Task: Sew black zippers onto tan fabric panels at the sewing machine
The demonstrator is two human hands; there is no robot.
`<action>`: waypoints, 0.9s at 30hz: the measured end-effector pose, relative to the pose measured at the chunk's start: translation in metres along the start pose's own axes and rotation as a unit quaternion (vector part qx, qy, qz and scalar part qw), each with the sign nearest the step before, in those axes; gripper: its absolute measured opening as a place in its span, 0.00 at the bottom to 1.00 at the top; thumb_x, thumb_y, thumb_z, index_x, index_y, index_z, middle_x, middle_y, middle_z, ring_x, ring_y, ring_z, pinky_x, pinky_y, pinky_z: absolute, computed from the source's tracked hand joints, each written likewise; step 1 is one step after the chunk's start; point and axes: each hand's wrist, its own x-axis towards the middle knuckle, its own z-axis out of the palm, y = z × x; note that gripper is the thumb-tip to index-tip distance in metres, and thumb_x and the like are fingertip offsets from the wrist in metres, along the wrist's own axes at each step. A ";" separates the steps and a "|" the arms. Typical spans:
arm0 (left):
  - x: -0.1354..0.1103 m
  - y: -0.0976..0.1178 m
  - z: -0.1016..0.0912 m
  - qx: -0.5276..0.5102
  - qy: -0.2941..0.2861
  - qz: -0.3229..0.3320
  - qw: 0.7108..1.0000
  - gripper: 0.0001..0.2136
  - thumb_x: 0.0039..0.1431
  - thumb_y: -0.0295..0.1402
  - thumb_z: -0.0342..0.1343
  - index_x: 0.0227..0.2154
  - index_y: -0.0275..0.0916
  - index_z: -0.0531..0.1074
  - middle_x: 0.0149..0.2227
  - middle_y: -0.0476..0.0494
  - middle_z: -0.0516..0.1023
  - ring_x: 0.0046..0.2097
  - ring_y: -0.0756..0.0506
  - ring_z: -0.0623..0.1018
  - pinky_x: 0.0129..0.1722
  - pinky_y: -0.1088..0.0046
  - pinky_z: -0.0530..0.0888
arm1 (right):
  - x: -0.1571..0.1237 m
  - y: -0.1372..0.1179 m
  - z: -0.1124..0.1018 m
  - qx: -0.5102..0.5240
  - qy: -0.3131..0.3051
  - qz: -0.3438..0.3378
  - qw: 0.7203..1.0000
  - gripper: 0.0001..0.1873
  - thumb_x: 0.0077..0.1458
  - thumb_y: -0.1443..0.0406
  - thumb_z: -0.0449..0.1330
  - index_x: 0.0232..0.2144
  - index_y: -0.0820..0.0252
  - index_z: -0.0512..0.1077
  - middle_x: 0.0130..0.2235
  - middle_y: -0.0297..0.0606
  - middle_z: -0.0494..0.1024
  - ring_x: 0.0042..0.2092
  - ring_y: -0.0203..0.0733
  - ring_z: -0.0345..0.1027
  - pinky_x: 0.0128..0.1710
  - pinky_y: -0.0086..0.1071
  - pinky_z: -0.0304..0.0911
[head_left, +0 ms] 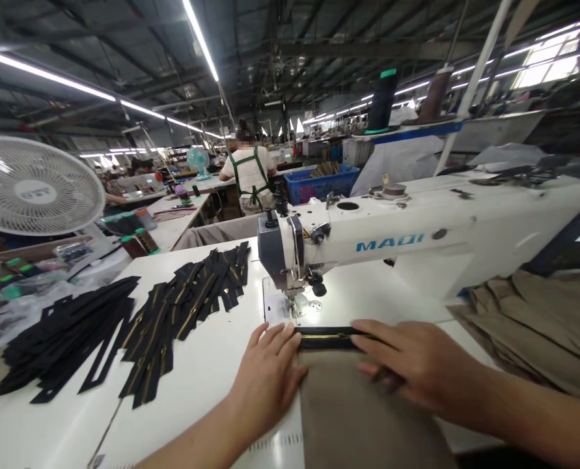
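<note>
A black zipper with gold teeth (319,337) lies across the top edge of a brown fabric piece (353,404), just in front of the sewing machine's needle area (293,306). At the zipper's left end my left hand (270,368) rests with fingers stretched out flat, its thumb near the fabric's left edge. My right hand (416,365), partly blurred, has its fingers closed on the zipper's right end. Under its curled fingers is a small dark object (391,380) that I cannot make out. The white sewing machine (446,234) stands right behind both hands.
Several black zippers (192,293) with gold teeth and a pile of black strips (65,332) lie left on the white table (211,391). Brown fabric (538,319) is heaped at right. A white fan (36,185) stands left. Behind are a blue basket (319,185) and a person (250,172).
</note>
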 end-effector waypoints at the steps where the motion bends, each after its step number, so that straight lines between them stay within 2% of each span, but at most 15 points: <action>1: 0.003 -0.004 0.000 -0.016 0.007 0.003 1.000 0.13 0.59 0.30 0.52 0.47 0.37 0.70 0.49 0.38 0.74 0.51 0.39 0.72 0.53 0.53 0.64 | 0.013 -0.008 0.012 -0.024 -0.025 -0.018 0.999 0.16 0.55 0.68 0.54 0.47 0.65 0.69 0.50 0.51 0.69 0.33 0.44 0.69 0.30 0.34 0.61; 4: 0.018 -0.017 -0.002 -0.078 -0.005 0.002 0.997 0.08 0.61 0.27 0.49 0.38 0.38 0.73 0.38 0.41 0.76 0.42 0.42 0.73 0.46 0.60 0.68 | 0.040 -0.018 0.034 -0.042 -0.106 -0.008 0.993 0.17 0.51 0.72 0.55 0.45 0.65 0.70 0.43 0.46 0.73 0.29 0.41 0.67 0.25 0.32 0.56; 7: 0.032 -0.030 -0.004 -0.122 -0.027 -0.011 0.992 0.09 0.61 0.26 0.48 0.30 0.37 0.74 0.32 0.44 0.74 0.37 0.44 0.73 0.39 0.67 0.68 | 0.053 -0.011 0.035 -0.002 -0.155 0.028 0.987 0.13 0.47 0.74 0.55 0.37 0.63 0.72 0.36 0.41 0.73 0.29 0.41 0.66 0.26 0.31 0.52; 13: 0.044 -0.039 -0.009 -0.162 -0.056 -0.018 0.985 0.11 0.61 0.25 0.49 0.24 0.37 0.71 0.28 0.47 0.71 0.33 0.48 0.72 0.34 0.75 0.68 | 0.073 0.009 0.024 0.161 -0.159 0.107 0.968 0.08 0.44 0.74 0.55 0.27 0.61 0.72 0.32 0.37 0.73 0.34 0.40 0.66 0.31 0.28 0.52; 15: 0.043 -0.039 -0.009 -0.167 -0.060 -0.025 0.984 0.09 0.60 0.26 0.51 0.25 0.37 0.72 0.29 0.48 0.72 0.33 0.48 0.72 0.35 0.76 0.68 | 0.080 0.014 0.024 0.176 -0.166 0.113 0.964 0.07 0.42 0.74 0.55 0.24 0.61 0.71 0.30 0.35 0.74 0.32 0.39 0.65 0.31 0.27 0.52; 17: 0.043 -0.037 -0.007 -0.160 -0.056 -0.044 0.984 0.04 0.57 0.28 0.57 0.27 0.37 0.72 0.30 0.49 0.72 0.34 0.47 0.72 0.34 0.75 0.67 | 0.085 0.018 0.025 0.191 -0.174 0.119 0.959 0.06 0.41 0.74 0.54 0.22 0.62 0.70 0.27 0.34 0.73 0.30 0.37 0.64 0.29 0.26 0.52; 20: 0.045 -0.035 -0.001 -0.138 -0.039 -0.090 0.986 0.07 0.49 0.31 0.64 0.28 0.37 0.71 0.29 0.49 0.72 0.33 0.46 0.71 0.32 0.74 0.65 | 0.091 0.024 0.027 0.212 -0.189 0.120 0.951 0.06 0.41 0.73 0.53 0.18 0.63 0.68 0.20 0.31 0.69 0.25 0.35 0.61 0.24 0.25 0.48; 23: 0.050 -0.035 0.007 -0.120 -0.034 -0.117 0.985 0.08 0.49 0.31 0.64 0.24 0.37 0.70 0.26 0.50 0.71 0.30 0.47 0.70 0.29 0.75 0.62 | 0.092 0.026 0.027 0.218 -0.187 0.119 0.950 0.07 0.42 0.73 0.53 0.18 0.63 0.68 0.19 0.31 0.68 0.24 0.35 0.60 0.23 0.26 0.47; 27: 0.054 -0.039 0.013 -0.116 -0.034 -0.120 0.985 0.07 0.51 0.30 0.62 0.21 0.38 0.70 0.24 0.51 0.71 0.29 0.48 0.71 0.27 0.76 0.61 | 0.089 0.021 0.025 0.199 -0.156 0.124 0.960 0.06 0.42 0.72 0.55 0.23 0.61 0.72 0.25 0.33 0.73 0.28 0.38 0.64 0.27 0.27 0.49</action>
